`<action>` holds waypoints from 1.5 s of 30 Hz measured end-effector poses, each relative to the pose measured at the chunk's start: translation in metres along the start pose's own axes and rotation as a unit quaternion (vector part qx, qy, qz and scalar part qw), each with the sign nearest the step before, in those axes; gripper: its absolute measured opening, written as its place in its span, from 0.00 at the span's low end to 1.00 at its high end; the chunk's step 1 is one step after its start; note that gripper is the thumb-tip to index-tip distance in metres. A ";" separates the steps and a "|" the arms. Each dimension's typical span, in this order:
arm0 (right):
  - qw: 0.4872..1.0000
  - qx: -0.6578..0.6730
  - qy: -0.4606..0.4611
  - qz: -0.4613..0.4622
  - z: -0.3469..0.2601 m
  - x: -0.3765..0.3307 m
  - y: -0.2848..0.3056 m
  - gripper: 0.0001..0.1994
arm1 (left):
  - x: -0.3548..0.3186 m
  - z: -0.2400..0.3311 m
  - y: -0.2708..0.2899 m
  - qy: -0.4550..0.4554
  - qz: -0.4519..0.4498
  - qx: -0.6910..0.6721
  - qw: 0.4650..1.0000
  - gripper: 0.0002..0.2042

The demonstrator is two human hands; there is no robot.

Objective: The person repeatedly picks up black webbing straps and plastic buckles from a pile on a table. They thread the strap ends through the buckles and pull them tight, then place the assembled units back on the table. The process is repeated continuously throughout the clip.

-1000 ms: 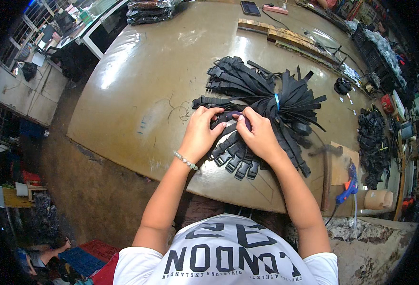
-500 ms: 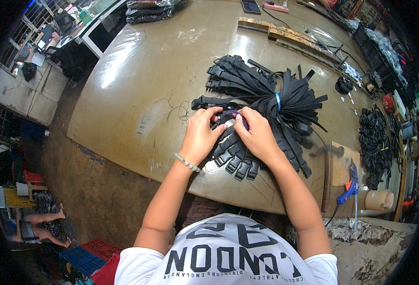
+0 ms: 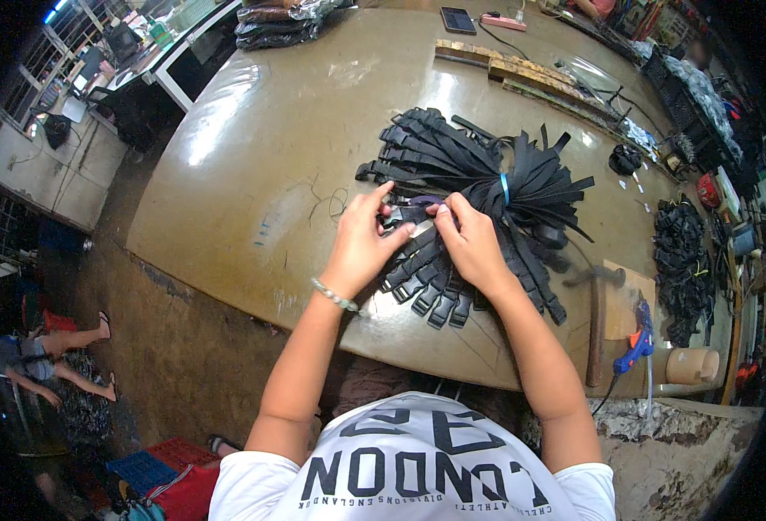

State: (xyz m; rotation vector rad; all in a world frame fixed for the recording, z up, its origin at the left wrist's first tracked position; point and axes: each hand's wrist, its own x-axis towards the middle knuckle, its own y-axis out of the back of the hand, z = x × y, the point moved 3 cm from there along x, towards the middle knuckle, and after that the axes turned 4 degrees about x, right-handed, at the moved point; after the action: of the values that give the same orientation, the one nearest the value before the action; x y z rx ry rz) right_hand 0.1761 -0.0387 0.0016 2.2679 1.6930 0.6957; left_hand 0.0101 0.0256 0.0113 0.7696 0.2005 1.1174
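A bundle of black webbing straps (image 3: pixel 470 169) with side-release buckles (image 3: pixel 435 291) lies fanned out on the table, gathered by a blue band (image 3: pixel 504 187). At the near left side of the bundle, my left hand (image 3: pixel 361 239) has thumb and index finger spread apart around the buckle ends. My right hand (image 3: pixel 471 243) rests over the straps with its fingertips pinched together. Beside those fingertips shows a purple curved piece (image 3: pixel 424 201), with a pale flat part just below; its kind is unclear. What the pinch holds is mostly hidden.
A hammer (image 3: pixel 598 321) lies right of the straps, near a blue glue gun (image 3: pixel 634 347) and a tan tape roll (image 3: pixel 693 366). Wooden strips (image 3: pixel 522 65) and a phone (image 3: pixel 458 20) are at the back. More black straps (image 3: pixel 682 260) lie far right.
My left index finger has lifted away from the buckles, widening the gap to the thumb. The right hand stays pinched. At lower left, another person's legs have shifted.
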 end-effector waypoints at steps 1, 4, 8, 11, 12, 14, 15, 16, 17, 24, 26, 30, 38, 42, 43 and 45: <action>1.000 0.024 -0.003 0.004 0.001 0.000 0.000 0.11 | 0.004 -0.003 0.004 -0.012 0.007 -0.026 1.000 0.20; 0.994 0.102 -0.003 0.027 0.002 0.001 0.001 0.11 | 0.023 -0.017 0.013 -0.040 -0.010 0.020 0.999 0.16; 0.968 0.242 -0.049 0.047 0.005 0.004 0.005 0.12 | 0.054 -0.025 0.014 -0.139 -0.013 0.123 0.983 0.12; 0.935 0.340 -0.092 0.032 0.001 0.006 0.016 0.12 | 0.068 -0.022 0.021 -0.173 -0.061 0.173 0.968 0.12; 0.933 0.349 -0.077 0.036 -0.003 0.006 0.021 0.12 | 0.070 -0.021 0.024 -0.159 -0.103 0.187 0.964 0.12; 0.927 0.364 -0.077 0.054 -0.011 0.007 0.029 0.12 | 0.068 -0.013 0.038 -0.202 -0.094 0.169 0.960 0.11; 0.927 0.364 -0.062 0.060 -0.017 0.008 0.031 0.13 | 0.066 -0.013 0.041 -0.175 -0.121 0.146 0.966 0.11; 0.929 0.365 -0.045 0.049 -0.022 0.009 0.029 0.13 | 0.063 -0.013 0.044 -0.154 -0.131 0.121 0.972 0.10; 0.929 0.365 -0.040 0.043 -0.026 0.011 0.023 0.14 | 0.058 -0.009 0.045 -0.192 -0.118 0.077 0.971 0.09; 0.963 0.259 -0.068 0.012 -0.025 0.013 -0.015 0.15 | 0.030 -0.011 0.031 -0.176 -0.127 0.040 0.975 0.12; 0.966 0.249 -0.051 0.037 -0.020 0.011 -0.012 0.15 | 0.025 -0.012 0.030 -0.149 -0.114 0.062 0.980 0.11; 0.960 0.276 -0.001 0.051 -0.016 0.008 -0.014 0.15 | 0.020 -0.010 0.025 -0.112 -0.082 0.077 0.987 0.09; 0.962 0.270 -0.025 0.033 -0.004 0.006 -0.020 0.14 | 0.008 -0.004 0.020 -0.146 -0.055 0.004 0.988 0.15; 0.963 0.264 -0.010 0.048 -0.007 0.004 -0.021 0.14 | 0.003 -0.004 0.023 -0.154 -0.001 0.017 0.988 0.10; 0.965 0.261 -0.012 0.039 -0.008 0.004 -0.022 0.14 | 0.002 -0.004 0.022 -0.147 0.018 0.024 0.989 0.08; 0.967 0.254 -0.014 0.026 -0.008 0.001 -0.022 0.15 | 0.001 -0.005 0.019 -0.148 0.034 0.055 0.987 0.07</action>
State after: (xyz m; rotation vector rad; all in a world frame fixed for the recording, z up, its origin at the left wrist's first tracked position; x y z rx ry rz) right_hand 0.1535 -0.0314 -0.0007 2.6391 1.9826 0.2483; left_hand -0.0057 0.0331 0.0207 1.0369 -0.0161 1.0472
